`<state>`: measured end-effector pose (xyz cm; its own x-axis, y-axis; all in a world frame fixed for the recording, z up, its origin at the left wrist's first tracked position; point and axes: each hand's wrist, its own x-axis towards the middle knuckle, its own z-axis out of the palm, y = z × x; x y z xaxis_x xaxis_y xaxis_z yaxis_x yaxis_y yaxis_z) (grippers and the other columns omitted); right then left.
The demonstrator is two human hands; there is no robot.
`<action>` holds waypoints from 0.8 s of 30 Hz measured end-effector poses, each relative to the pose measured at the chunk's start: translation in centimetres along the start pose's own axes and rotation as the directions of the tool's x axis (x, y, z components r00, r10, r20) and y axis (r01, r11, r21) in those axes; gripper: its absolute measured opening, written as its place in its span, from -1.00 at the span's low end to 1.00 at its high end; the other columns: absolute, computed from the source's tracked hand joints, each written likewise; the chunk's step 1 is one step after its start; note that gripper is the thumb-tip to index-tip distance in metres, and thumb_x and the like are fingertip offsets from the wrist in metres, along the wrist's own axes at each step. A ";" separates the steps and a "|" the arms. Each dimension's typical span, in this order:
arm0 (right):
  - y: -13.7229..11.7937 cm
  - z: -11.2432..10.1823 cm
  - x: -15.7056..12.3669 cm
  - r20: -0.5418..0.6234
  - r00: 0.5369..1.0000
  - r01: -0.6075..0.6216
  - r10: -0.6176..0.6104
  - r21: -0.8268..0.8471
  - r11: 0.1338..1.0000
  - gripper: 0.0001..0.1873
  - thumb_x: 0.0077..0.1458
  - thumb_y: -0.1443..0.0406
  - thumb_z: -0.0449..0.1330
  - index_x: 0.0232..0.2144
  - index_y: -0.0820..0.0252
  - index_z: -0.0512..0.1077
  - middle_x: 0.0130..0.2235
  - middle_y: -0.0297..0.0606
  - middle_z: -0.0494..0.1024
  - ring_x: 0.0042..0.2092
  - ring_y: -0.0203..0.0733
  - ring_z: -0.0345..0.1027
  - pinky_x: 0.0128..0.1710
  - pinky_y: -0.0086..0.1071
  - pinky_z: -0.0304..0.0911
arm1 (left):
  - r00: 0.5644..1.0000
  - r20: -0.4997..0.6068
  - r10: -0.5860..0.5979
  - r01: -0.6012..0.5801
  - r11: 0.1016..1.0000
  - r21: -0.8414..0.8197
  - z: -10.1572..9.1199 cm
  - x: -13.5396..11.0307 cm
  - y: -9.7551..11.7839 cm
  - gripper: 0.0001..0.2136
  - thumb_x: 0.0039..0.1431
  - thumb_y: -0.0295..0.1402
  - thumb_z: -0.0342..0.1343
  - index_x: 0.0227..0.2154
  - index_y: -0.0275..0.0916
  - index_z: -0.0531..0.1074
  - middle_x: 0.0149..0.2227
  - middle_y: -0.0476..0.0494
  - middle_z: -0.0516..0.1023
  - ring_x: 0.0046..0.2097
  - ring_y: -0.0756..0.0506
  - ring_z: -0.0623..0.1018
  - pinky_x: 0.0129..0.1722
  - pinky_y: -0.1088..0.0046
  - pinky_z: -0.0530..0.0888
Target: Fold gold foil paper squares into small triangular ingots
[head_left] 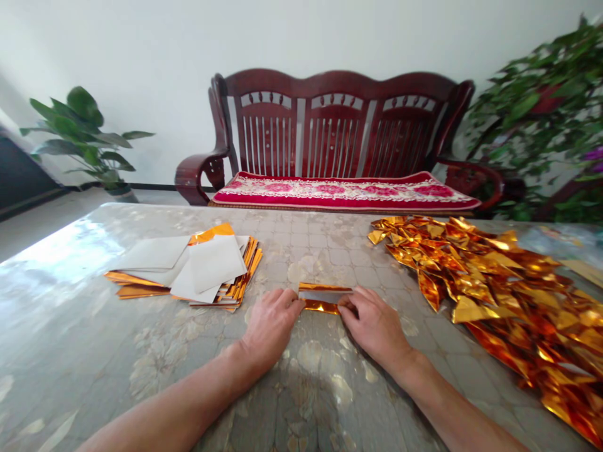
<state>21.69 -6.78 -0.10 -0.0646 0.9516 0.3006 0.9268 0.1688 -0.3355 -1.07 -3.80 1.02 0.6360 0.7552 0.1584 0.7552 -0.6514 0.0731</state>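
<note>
A sheet of gold foil paper (323, 295) lies on the table between my hands, its near and far edges folded inward as gold strips with a pale band between them. My left hand (276, 320) is closed on the sheet's left end, thumb and fingers pinching it. At the right end, my right hand (377, 320) grips it the same way, with the fingertips partly hidden. Left of my hands rests a loose stack of foil paper sheets (211, 267), mostly white side up with gold edges showing. A large heap of folded gold foil pieces (499, 282) spreads along the right.
The table (188, 389) has a glossy patterned cover. Behind it stands a dark red wooden bench (330, 135) with a red floral cushion (348, 190). Potted plants (89, 138) stand at the far left and right. Clear plastic (560, 242) lies behind the foil heap.
</note>
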 end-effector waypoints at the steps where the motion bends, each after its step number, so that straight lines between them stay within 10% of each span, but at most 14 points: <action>1: 0.0 0.0 0.0 0.004 1.000 -0.004 0.004 0.007 1.000 -0.88 0.16 0.34 0.17 -0.40 0.08 0.48 -0.33 -0.33 0.52 -0.19 -0.16 0.38 -0.23 -0.36 0.14 | 1.000 0.019 0.017 -0.018 0.999 0.040 -0.1 -0.2 0.3 -0.84 0.31 -0.44 0.03 -0.13 -0.19 0.49 -0.19 -0.13 0.51 -0.14 -0.17 0.46 -0.15 0.28 0.44; 15: 0.3 -0.5 0.1 0.021 0.999 -0.027 0.026 0.015 1.000 -0.90 0.15 0.28 0.23 -0.43 0.06 0.49 -0.35 -0.37 0.54 -0.22 -0.17 0.38 -0.24 -0.35 0.14 | 0.986 0.028 0.165 -0.164 0.986 -0.029 0.2 -0.5 1.8 -0.67 0.30 -0.49 0.00 0.11 -0.21 0.34 0.04 -0.17 0.48 0.03 -0.19 0.44 0.02 0.24 0.46; 24: 0.5 -1.0 -0.7 0.010 0.971 0.241 -0.241 -0.107 0.965 -0.83 0.26 0.24 0.17 -0.18 0.06 0.56 -0.27 -0.28 0.53 -0.17 -0.17 0.37 -0.17 -0.34 0.20 | 0.985 -0.050 0.166 -0.171 0.976 -0.135 0.5 0.4 0.7 -0.76 0.35 -0.44 -0.04 0.00 -0.19 0.42 -0.04 -0.15 0.50 0.00 -0.15 0.44 0.05 0.28 0.45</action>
<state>22.59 -7.62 0.42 -0.2895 0.8853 0.3638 0.9181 0.3643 -0.1560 -0.23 -3.92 0.62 0.7437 0.6323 0.2171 0.6071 -0.7747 0.1769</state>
